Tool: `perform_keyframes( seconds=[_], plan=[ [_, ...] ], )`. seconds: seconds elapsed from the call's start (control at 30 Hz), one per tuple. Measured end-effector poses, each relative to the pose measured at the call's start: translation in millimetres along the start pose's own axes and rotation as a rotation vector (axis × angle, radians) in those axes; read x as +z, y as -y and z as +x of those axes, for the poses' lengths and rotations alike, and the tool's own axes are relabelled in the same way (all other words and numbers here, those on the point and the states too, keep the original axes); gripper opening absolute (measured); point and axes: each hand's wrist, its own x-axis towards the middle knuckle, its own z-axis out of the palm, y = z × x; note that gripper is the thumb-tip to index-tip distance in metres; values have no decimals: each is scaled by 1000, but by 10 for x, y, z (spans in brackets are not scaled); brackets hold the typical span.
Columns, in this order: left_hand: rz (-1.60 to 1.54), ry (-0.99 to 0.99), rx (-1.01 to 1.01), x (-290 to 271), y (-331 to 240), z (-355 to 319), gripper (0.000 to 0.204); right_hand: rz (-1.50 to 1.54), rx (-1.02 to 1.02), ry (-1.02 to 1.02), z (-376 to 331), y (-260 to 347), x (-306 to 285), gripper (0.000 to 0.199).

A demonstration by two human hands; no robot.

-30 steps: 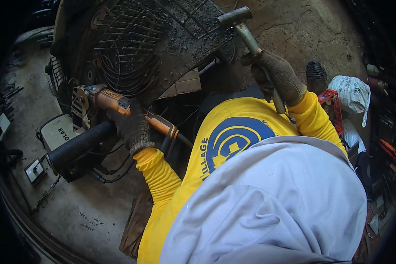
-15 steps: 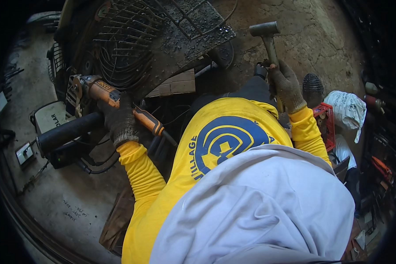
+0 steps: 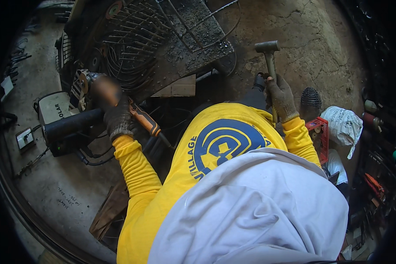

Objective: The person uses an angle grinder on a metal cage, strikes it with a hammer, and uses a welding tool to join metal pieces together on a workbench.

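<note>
We see a white sack beside a red crate, a wall socket lying on cracked concrete floor

Daylight falls evenly across the cracked concrete floor, bright at the top right and dimmer toward the dark metal grille. The yellow long-sleeved shirt is vivid without glare. The orange-and-black angle grinder, just above the left grip, is smeared by motion blur. Heavy black vignetting rings the frame, and straight edges bend near the rim.
</note>
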Motion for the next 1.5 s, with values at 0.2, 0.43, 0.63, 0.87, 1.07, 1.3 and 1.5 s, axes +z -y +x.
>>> perform_keyframes(
  seconds=[0.2, 0.43, 0.63, 0.87, 1.07, 1.3, 1.5],
  plan=[
    [122, -39, -72, 70, -103, 71, 105, -44, 3, -8, 177, -150, -113, 42],
    [50, 7, -41, 89, 39, 287, 99, -137, 7, 8, 605, -532, -308, 44],
    [57, -70, -196, 143, -50, 332, 87, -397, 79, -68, 1136, -1207, -821, 47],
    [-191, -41, -323, 192, -101, 434, 92, -330, 302, 13, 1580, -893, -1792, 37],
    [-56, -122, -449, 158, 2, 578, 85, -586, 265, 26, 1937, -110, -2242, 38],
    [-37, -197, -403, 304, -110, 586, 90, -375, -24, 122, 2384, 898, -1921, 39],
    [27, -255, -463, 293, -234, 455, 94, -552, -480, 416, 2936, 2099, -1159, 41]
  ],
)
